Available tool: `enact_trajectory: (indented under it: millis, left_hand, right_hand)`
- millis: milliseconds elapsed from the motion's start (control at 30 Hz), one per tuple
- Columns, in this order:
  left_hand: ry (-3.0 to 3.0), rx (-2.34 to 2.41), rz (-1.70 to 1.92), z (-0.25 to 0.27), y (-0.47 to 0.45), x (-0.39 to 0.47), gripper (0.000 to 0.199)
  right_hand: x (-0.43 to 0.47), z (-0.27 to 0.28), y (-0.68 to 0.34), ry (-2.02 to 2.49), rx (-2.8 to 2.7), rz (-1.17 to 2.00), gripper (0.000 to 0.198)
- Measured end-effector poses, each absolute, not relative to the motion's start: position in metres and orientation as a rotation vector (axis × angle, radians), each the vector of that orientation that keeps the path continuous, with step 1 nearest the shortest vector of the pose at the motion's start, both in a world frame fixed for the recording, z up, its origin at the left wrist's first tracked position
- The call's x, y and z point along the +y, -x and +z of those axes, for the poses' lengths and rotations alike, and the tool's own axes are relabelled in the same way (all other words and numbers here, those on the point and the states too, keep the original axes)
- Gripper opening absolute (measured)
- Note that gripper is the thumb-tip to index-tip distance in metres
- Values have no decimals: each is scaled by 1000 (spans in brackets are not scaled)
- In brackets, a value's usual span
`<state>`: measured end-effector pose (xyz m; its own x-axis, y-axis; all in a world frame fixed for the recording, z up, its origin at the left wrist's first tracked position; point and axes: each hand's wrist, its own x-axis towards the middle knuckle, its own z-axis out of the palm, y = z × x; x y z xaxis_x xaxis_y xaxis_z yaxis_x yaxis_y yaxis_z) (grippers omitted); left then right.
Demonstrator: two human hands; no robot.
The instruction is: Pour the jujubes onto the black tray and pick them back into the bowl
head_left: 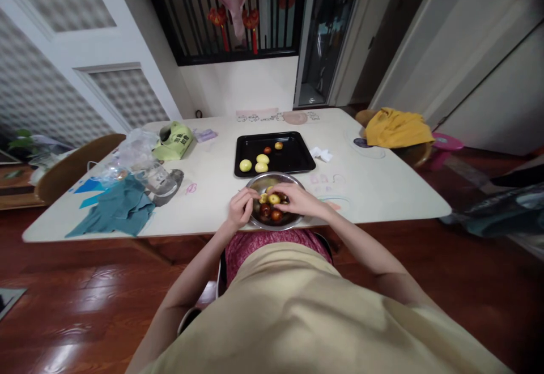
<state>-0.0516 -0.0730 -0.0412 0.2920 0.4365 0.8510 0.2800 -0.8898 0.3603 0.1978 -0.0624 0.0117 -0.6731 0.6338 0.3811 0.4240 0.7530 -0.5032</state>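
Observation:
In front of me, at the table's near edge, stands a shiny metal bowl [284, 228] with several round fruits in it, some yellow-green and some dark red-brown. My left hand [242, 207] is at the bowl's left rim, its fingers curled over the edge. Reaching in from the right, my right hand [297, 198] has thumb and fingers around a yellow fruit [274, 199]. Two red-brown fruits [271, 212] lie in the near part of the bowl. Just behind it, a black tray [293, 161] bears yellow-green fruits [262, 164] and two smaller, darker ones [272, 148].
Right of the tray lies a crumpled white tissue [322, 154]. On the left are a teal cloth [117, 207], clear plastic bags [136, 153] and a green bag [174, 140]. A yellow cloth [397, 127] hangs over a chair at the right end.

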Motion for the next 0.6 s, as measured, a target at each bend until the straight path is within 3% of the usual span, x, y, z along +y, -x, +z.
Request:
enact_trajectory:
  millis: [267, 600]
  left_hand:
    - [-2423, 748, 1630, -39, 53, -73, 37]
    - [-2357, 794, 1678, -28, 57, -71, 35]
  right_hand:
    - [-53, -5, -193, 845, -2439, 474, 40]
    - [-66, -1, -214, 765, -2242, 456, 14]
